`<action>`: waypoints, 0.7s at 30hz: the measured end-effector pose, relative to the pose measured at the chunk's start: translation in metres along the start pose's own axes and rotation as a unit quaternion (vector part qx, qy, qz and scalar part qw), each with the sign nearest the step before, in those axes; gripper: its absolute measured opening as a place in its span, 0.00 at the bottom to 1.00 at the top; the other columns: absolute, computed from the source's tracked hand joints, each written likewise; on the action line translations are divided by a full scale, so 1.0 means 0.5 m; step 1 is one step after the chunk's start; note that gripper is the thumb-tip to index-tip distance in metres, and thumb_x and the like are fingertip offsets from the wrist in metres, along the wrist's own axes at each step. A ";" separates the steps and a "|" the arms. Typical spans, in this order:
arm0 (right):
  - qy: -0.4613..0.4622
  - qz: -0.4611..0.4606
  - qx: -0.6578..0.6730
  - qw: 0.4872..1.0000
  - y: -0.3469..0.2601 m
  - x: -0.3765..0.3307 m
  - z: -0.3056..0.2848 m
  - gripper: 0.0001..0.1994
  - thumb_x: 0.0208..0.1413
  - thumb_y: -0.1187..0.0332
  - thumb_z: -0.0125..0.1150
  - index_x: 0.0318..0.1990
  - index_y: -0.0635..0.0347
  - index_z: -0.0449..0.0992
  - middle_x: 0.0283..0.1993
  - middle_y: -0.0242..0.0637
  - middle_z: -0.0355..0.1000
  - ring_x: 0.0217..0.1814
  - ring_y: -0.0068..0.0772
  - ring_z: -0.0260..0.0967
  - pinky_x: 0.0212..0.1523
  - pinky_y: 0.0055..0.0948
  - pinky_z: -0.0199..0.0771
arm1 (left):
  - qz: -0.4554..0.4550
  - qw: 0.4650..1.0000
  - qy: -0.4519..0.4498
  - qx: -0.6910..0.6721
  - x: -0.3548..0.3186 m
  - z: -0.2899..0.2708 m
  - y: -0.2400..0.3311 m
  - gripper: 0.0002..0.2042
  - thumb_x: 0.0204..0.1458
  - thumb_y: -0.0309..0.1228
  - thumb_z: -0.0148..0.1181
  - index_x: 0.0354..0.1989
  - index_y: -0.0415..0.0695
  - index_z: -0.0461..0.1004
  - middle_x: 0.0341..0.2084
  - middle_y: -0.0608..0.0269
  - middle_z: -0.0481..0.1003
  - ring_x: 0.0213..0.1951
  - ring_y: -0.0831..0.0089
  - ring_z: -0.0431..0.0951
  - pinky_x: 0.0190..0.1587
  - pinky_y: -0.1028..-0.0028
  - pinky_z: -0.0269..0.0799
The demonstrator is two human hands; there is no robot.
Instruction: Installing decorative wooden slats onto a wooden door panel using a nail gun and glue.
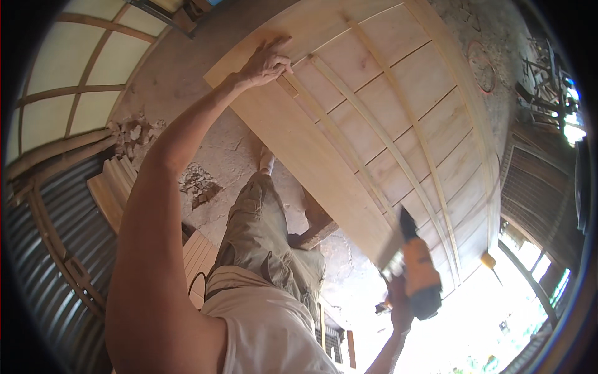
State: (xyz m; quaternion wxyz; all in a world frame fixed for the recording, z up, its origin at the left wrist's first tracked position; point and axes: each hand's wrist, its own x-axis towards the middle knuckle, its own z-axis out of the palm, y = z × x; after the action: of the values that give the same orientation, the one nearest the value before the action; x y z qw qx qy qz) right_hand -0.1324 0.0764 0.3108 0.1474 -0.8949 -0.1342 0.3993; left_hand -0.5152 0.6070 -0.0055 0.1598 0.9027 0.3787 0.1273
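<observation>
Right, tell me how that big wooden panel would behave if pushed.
The wooden panel is probably stiff: thin strips brace its face. Likely heavy and awkward, being large. It might tip, since the left hand is pressed against its top edge.

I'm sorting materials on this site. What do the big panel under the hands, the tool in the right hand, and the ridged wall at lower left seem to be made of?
The panel looks like pale, unfinished wood: visible grain, with thin wooden strips across it. The tool in the right hand appears to be orange and black plastic, though it is blurred. The ridged wall looks like dull grey corrugated metal sheet, judging by its even ridges.
</observation>
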 end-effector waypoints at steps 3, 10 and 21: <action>-0.058 -0.108 -0.072 0.990 -0.154 -0.016 0.217 0.15 0.63 0.58 0.68 0.41 0.64 0.83 0.34 0.31 0.76 0.37 0.22 0.72 0.40 0.30 0.72 | 0.002 0.999 -0.025 -0.047 -0.017 0.015 0.001 0.08 0.65 0.30 0.60 0.43 0.57 0.85 0.81 0.51 0.55 0.82 0.48 0.51 0.81 0.41 0.41; -0.042 -0.422 0.053 0.904 -0.350 0.095 0.558 0.13 0.58 0.70 0.63 0.47 0.67 0.83 0.26 0.32 0.75 0.24 0.20 0.71 0.25 0.26 0.70 | -0.008 0.995 -0.089 -0.035 0.001 -0.028 0.003 0.07 0.64 0.31 0.62 0.44 0.58 0.86 0.82 0.51 0.52 0.83 0.49 0.47 0.80 0.35 0.40; -0.079 -0.241 0.193 0.948 -0.446 0.013 0.660 0.14 0.55 0.64 0.62 0.32 0.71 0.79 0.22 0.51 0.77 0.28 0.47 0.83 0.32 0.46 0.77 | 0.113 0.972 -0.203 -0.021 0.122 -0.024 -0.065 0.06 0.53 0.30 0.71 0.35 0.59 0.88 0.83 0.50 0.49 0.84 0.49 0.42 0.74 0.32 0.51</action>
State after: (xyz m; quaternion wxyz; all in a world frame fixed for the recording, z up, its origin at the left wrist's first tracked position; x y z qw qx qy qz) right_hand -0.4042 0.3359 0.1787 0.3985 -0.7559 -0.2777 0.4390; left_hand -0.4988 0.6748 -0.0005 0.2367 0.9431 0.2311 -0.0331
